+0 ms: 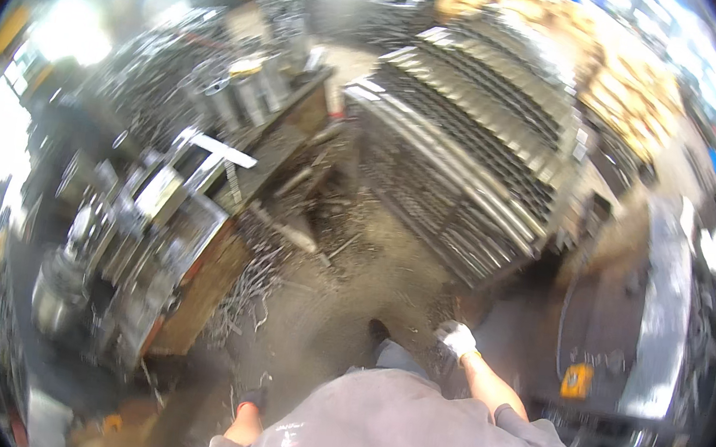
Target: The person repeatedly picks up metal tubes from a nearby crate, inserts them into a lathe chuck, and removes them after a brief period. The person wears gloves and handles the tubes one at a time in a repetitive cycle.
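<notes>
My right hand (456, 338), in a white work glove, hangs beside my right leg, closest to a dark machine with an orange control box (577, 381). Its fingers are blurred, and I make out nothing held in them. Low on the other side, my left hand (254, 398) wears a dark glove with a red cuff. It is near the floor scrap beside the left machine, with its fingers blurred against a dark background. Ahead stands a rack (466, 150) stacked with rows of metal bars or tubes.
At left, a metalworking machine (153, 220) stands on a worn base. Metal shavings (252, 284) and loose wooden pieces (291, 232) litter the floor around it. Metal cylinders (250, 95) stand on a bench farther back. Yellowish stacked bundles (637, 96) line the back right.
</notes>
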A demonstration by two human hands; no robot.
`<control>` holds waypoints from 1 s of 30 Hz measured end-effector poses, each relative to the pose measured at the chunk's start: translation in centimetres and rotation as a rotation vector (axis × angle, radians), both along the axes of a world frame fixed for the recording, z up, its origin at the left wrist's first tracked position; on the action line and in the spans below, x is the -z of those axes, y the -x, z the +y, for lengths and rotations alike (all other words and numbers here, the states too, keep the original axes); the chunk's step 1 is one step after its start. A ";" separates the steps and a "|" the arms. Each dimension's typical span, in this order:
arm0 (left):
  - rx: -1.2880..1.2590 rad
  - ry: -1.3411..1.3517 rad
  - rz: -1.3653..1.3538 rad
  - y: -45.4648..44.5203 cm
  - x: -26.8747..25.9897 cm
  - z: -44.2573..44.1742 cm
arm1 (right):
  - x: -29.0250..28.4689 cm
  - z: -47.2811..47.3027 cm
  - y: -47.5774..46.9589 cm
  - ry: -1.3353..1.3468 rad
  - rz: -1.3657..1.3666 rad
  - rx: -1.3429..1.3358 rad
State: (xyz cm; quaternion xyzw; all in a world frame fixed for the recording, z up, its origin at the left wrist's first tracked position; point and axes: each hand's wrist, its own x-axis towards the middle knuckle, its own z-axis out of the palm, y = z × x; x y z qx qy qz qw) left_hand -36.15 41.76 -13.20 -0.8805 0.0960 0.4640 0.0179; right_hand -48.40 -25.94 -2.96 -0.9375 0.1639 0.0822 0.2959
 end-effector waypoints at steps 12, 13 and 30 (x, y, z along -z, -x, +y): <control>-1.071 0.193 -0.425 3.4 -13.4 -10.6 | 18.3 -13.6 -13.2 0.550 0.587 -0.996; -1.188 0.257 -0.437 3.3 -13.7 -9.9 | 17.4 -12.2 -15.2 0.581 0.471 -1.040; -2.108 0.177 -1.560 9.0 -18.7 25.5 | -2.9 21.0 -40.4 -0.263 0.021 -0.517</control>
